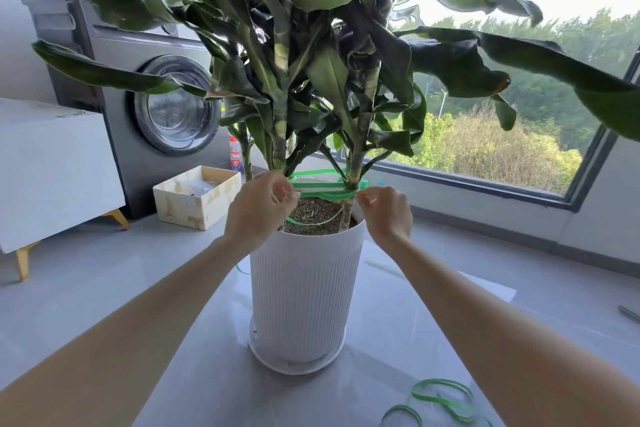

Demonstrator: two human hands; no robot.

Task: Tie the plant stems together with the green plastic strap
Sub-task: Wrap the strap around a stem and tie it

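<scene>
Both curled hands pinch the flat green plastic strap, left hand by one thick plant stem and right hand by the other, just above the tall white ribbed pot.

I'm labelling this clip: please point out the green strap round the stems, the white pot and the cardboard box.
green strap [336, 195]: head view, on the bands near the right stem.
white pot [301, 295]: head view, on its ribbed front wall.
cardboard box [180, 210]: head view, on its near side wall.

Ribbed white plastic pot; glossy green plastic strap
</scene>
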